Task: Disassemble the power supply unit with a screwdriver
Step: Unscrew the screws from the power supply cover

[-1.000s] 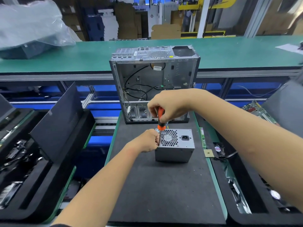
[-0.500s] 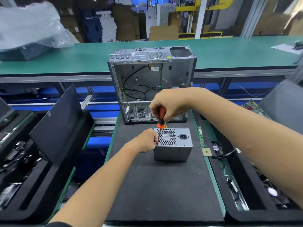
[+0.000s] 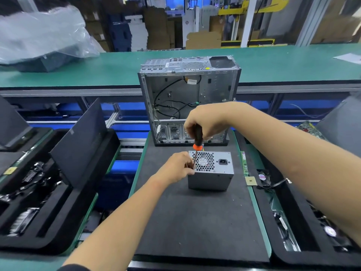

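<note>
A grey metal power supply unit [image 3: 214,173] stands on the black foam mat [image 3: 195,222], its honeycomb fan grille and power socket facing up. My right hand [image 3: 207,120] grips the black-and-orange handle of a screwdriver [image 3: 197,139] held upright, its tip at the unit's top left corner. My left hand [image 3: 178,168] rests against the unit's left side, fingers pinched around the screwdriver shaft near the tip.
An open, stripped computer case [image 3: 189,98] stands upright just behind the unit. Black foam trays with parts lie at left [image 3: 39,192] and right [image 3: 312,222]. A memory stick [image 3: 244,163] and a small chip [image 3: 251,181] lie on the mat's right edge. A plastic-wrapped object [image 3: 39,40] sits far left.
The view has shifted slightly. The screwdriver handle now shows more black than orange under my right hand, as if turned. Both hands stay at the unit's top left corner.
</note>
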Demonstrator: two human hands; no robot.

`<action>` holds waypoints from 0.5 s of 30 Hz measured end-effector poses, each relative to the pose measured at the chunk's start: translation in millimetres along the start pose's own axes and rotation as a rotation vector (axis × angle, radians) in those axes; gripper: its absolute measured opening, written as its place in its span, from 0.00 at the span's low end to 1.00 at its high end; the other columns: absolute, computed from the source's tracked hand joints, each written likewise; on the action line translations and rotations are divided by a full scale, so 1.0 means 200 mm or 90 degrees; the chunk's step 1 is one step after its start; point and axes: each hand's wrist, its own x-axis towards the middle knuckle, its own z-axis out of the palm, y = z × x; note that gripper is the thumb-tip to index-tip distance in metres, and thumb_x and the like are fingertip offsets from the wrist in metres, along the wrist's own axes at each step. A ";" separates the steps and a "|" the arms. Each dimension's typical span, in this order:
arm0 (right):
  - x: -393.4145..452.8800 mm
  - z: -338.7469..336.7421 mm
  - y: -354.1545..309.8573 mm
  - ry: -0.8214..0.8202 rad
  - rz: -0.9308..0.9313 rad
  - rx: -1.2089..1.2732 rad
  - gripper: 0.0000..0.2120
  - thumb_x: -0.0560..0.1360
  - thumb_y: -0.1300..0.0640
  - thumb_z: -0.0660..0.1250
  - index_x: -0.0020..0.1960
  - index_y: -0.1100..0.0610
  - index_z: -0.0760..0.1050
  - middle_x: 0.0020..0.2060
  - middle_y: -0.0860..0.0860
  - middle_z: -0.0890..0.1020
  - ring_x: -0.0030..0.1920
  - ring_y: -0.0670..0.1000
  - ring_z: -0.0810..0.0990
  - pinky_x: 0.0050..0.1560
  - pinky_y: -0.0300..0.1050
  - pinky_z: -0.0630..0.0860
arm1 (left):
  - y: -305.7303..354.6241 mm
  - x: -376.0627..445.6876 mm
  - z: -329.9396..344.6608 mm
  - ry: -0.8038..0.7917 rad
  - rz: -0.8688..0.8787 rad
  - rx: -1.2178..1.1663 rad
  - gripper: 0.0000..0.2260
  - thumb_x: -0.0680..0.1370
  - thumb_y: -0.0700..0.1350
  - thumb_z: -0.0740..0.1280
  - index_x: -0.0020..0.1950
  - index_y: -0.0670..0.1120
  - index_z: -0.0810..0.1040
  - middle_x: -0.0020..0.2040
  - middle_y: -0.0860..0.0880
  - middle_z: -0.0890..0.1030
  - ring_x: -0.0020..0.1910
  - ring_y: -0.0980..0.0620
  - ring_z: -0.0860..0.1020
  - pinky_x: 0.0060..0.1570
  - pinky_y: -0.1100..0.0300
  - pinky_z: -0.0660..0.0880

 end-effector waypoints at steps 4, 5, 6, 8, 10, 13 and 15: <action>-0.01 0.02 -0.01 0.035 -0.004 0.031 0.06 0.69 0.54 0.74 0.44 0.51 0.78 0.36 0.41 0.80 0.37 0.42 0.78 0.35 0.39 0.69 | 0.02 -0.01 0.03 0.017 -0.017 -0.007 0.03 0.70 0.39 0.73 0.39 0.44 0.81 0.42 0.53 0.77 0.42 0.52 0.77 0.46 0.61 0.73; -0.01 0.04 -0.02 0.038 0.002 0.045 0.07 0.71 0.49 0.72 0.44 0.52 0.78 0.36 0.42 0.81 0.35 0.43 0.79 0.35 0.39 0.70 | 0.02 -0.01 0.03 0.023 -0.024 -0.003 0.03 0.71 0.38 0.72 0.38 0.44 0.80 0.41 0.54 0.77 0.42 0.52 0.77 0.45 0.60 0.73; -0.01 0.05 -0.02 0.037 0.019 0.053 0.11 0.74 0.46 0.69 0.43 0.53 0.78 0.36 0.45 0.82 0.33 0.45 0.82 0.35 0.40 0.71 | 0.02 -0.01 0.04 0.030 -0.029 0.001 0.03 0.71 0.38 0.72 0.38 0.45 0.80 0.41 0.54 0.76 0.41 0.52 0.77 0.44 0.60 0.73; -0.01 0.05 -0.03 0.028 0.063 0.044 0.16 0.78 0.45 0.61 0.41 0.56 0.75 0.36 0.51 0.83 0.29 0.49 0.84 0.33 0.41 0.72 | 0.03 -0.01 0.04 0.037 -0.033 0.014 0.03 0.71 0.38 0.72 0.38 0.44 0.80 0.41 0.54 0.76 0.41 0.51 0.77 0.44 0.58 0.73; -0.01 0.04 -0.03 0.019 0.072 0.024 0.12 0.79 0.50 0.60 0.42 0.56 0.75 0.37 0.51 0.82 0.26 0.49 0.83 0.30 0.41 0.70 | 0.04 -0.01 0.05 0.037 -0.033 0.036 0.02 0.72 0.39 0.71 0.40 0.43 0.80 0.42 0.52 0.77 0.41 0.50 0.77 0.45 0.57 0.74; -0.04 0.01 -0.01 0.014 0.051 0.025 0.05 0.76 0.53 0.65 0.45 0.54 0.77 0.38 0.48 0.83 0.30 0.49 0.84 0.31 0.39 0.72 | 0.03 -0.01 0.05 0.039 -0.032 0.052 0.02 0.73 0.40 0.70 0.40 0.43 0.79 0.44 0.51 0.77 0.43 0.50 0.76 0.46 0.57 0.73; -0.04 0.00 0.00 0.010 0.050 0.039 0.03 0.74 0.54 0.70 0.44 0.53 0.78 0.39 0.47 0.84 0.36 0.51 0.84 0.36 0.43 0.77 | 0.02 -0.01 0.05 0.035 -0.032 0.054 0.02 0.74 0.40 0.69 0.41 0.44 0.78 0.45 0.51 0.76 0.44 0.50 0.76 0.46 0.57 0.73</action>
